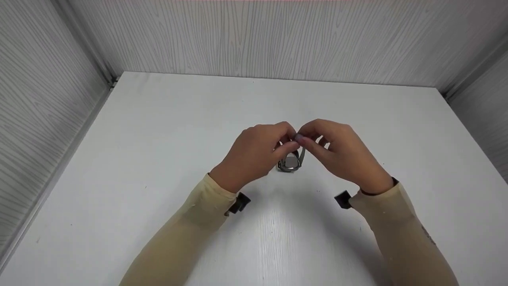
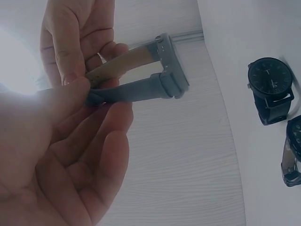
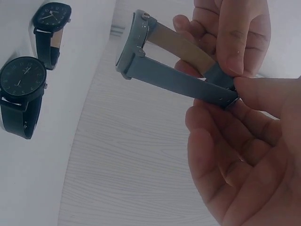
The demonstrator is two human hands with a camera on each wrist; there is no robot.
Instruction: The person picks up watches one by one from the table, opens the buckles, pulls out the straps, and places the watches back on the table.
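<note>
Head view: left hand [image 1: 254, 153] and right hand [image 1: 341, 155] are meeting just right of frame centre, over a white table [image 1: 158, 119]. A grey watch [image 1: 291, 167] is showing directly below where they join.

Grip: both hands are clamping thumb against finger on the far end of the strap [image 2: 136, 89], left wrist view, while the remaining fingers are curling clear of it. Whether the strap's ends are overlapping or fastened: cannot tell, thumbs are covering them.

The case [image 2: 173, 66] is jutting out at upper centre, untouched, with the two strap lengths running side by side back to the pinch. Inference: the narrow ends are probably calling for a tip-only hold, and bringing them together is leaving the case free.

Right wrist view: a round dark watch [image 3: 22, 77] is resting at the left edge, a smaller dark watch [image 3: 51, 16] at upper left beside it; both are sitting apart from the hands, presumably leaving them room
</note>
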